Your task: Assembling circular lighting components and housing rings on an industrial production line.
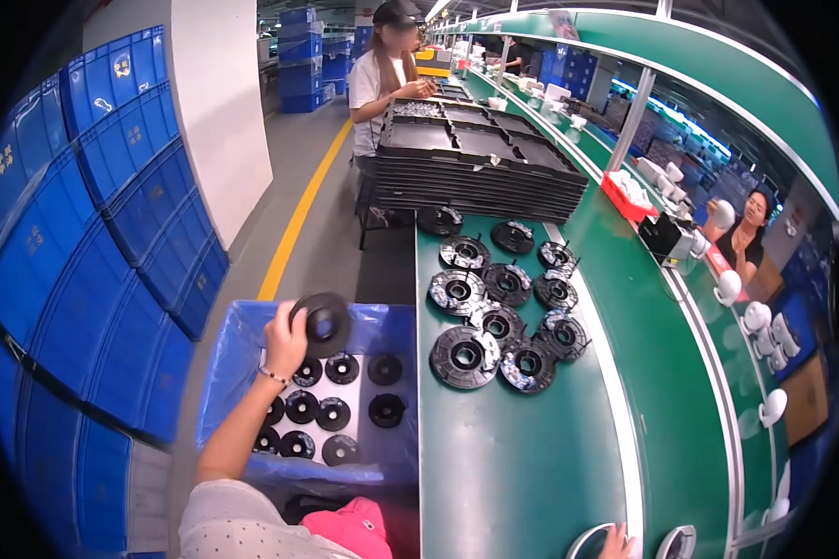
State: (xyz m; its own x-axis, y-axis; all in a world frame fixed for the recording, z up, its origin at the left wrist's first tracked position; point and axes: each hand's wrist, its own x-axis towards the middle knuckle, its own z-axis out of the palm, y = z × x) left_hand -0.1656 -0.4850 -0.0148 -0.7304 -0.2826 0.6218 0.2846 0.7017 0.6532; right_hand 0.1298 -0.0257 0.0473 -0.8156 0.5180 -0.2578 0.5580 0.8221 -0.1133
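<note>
My left hand point(286, 341) grips a black round plastic part point(323, 326) by its edge, fingers closed, above a blue bin point(216, 373) lined with clear plastic. Inside that bin, several similar black round parts point(302, 406) lie in rows on a white sheet point(362, 396). At the bottom right, my right hand point(615, 543) is partly cut off by the picture's edge. Its fingers are at the rim of a round part with a white edge point(583, 542). Several black discs with cables and small fittings point(463, 357) lie grouped on the green bench point(522, 447).
Stacked black trays point(480, 182) stand beyond the discs, with a co-worker point(382, 93) beside them. Blue crates point(130, 233) rise along the left. A green conveyor point(662, 401) runs at right, carrying another white-rimmed part point(678, 543). Another person point(746, 238) sits across it.
</note>
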